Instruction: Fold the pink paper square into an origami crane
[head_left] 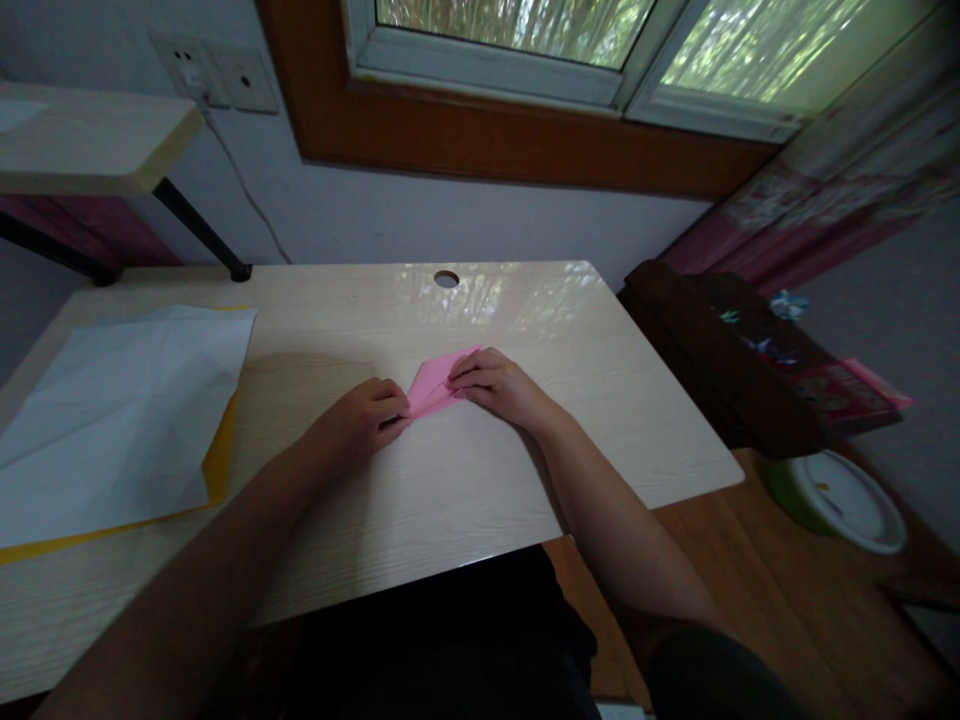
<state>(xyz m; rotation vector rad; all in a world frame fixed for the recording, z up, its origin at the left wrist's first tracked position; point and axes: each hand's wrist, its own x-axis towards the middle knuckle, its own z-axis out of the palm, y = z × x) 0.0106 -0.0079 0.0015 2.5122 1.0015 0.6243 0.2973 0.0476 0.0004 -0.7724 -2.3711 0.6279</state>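
A folded sheet of pink paper (433,382) lies on the pale wood-grain desk (465,480), between my two hands. My left hand (373,415) pinches its left corner between thumb and fingers. On the right part of the paper rests my right hand (499,385), its fingers bent together and pressing on a folded edge. The fingers cover the right end of the paper, so the folds beneath them are hidden.
A large white sheet (127,410) lies over a yellow sheet (219,455) at the desk's left. Behind it stands a raised shelf (97,135) on black legs. A cable hole (447,280) is near the back edge. Beyond the right edge are a dark wooden cabinet (720,370) and a round bin (847,500).
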